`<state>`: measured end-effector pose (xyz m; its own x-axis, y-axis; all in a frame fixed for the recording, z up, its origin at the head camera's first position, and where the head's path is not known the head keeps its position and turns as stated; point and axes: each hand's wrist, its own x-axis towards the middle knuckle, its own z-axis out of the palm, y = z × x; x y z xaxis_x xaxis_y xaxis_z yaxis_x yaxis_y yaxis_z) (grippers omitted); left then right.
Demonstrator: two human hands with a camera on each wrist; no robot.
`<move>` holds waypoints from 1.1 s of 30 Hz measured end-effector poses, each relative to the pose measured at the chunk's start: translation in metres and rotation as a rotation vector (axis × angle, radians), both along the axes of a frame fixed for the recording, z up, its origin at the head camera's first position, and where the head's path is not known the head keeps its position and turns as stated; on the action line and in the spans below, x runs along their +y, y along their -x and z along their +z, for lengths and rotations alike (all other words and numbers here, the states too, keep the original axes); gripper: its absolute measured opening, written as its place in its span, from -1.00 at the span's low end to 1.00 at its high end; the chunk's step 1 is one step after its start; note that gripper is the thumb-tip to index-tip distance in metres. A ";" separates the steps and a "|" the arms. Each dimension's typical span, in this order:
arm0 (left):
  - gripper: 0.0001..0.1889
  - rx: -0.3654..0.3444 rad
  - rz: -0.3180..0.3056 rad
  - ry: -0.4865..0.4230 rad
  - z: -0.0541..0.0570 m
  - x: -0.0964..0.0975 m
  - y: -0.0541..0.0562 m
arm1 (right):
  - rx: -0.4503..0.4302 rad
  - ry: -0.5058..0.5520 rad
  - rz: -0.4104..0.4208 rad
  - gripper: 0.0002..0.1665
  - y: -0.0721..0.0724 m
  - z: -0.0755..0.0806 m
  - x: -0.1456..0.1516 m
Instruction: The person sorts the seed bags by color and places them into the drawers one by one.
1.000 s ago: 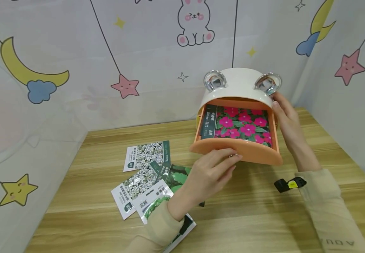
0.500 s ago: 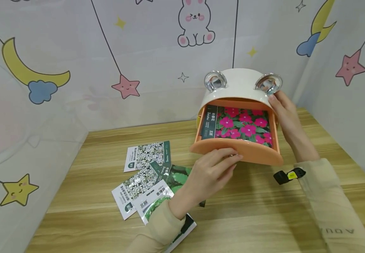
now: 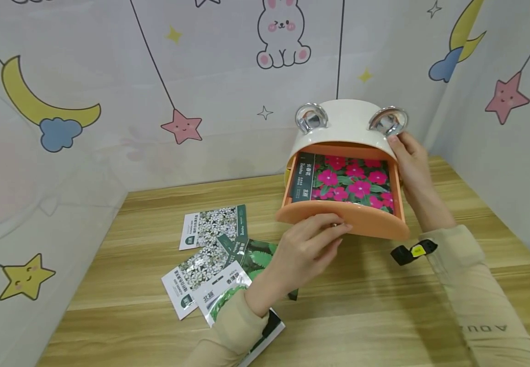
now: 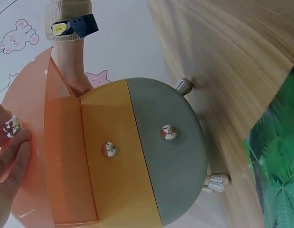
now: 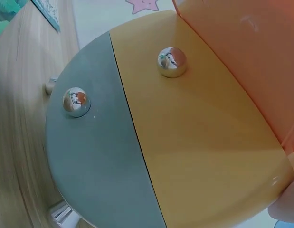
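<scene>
A frog-shaped drawer cabinet (image 3: 352, 120) with a white shell and two silver ring eyes stands on the wooden table. Its orange top drawer (image 3: 287, 204) is pulled out. Inside lies a seed packet (image 3: 352, 178) picturing pink flowers. My left hand (image 3: 308, 250) pinches the round silver knob (image 4: 12, 126) on the drawer's front. My right hand (image 3: 413, 163) holds the cabinet's right side, with the thumb just below the right eye and the other fingers partly hidden behind. In both wrist views, the yellow drawer (image 4: 109, 166) and grey-green drawer (image 5: 97, 156) are closed.
Left of the cabinet, several seed packets overlap on the table (image 3: 145, 229), among them a white-flower packet (image 3: 214, 227) and a green-leaf packet (image 3: 257, 257). Silver feet (image 4: 218, 182) raise the cabinet off the tabletop. A patterned curtain (image 3: 228, 102) hangs close behind it.
My right forearm has shifted slightly left, and its thumb has moved up along the shell's edge toward the right eye. The left hand and the pulled-out drawer stay as they were.
</scene>
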<state>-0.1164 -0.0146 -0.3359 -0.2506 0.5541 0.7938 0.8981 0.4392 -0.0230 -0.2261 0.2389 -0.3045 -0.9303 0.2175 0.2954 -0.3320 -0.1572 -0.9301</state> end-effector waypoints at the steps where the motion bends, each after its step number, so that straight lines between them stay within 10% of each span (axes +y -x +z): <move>1: -0.71 -0.002 -0.003 -0.002 0.000 0.000 0.000 | 0.001 0.003 -0.003 -0.87 0.000 0.000 0.000; 33: -0.79 -0.014 -0.027 -0.091 0.006 0.016 0.027 | 0.053 -0.055 0.001 -0.86 0.001 -0.002 0.005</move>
<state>-0.1434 0.0015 -0.3302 -0.2484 0.4864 0.8377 0.9094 0.4149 0.0288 -0.2269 0.2436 -0.3070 -0.9131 0.1992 0.3558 -0.3811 -0.1068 -0.9183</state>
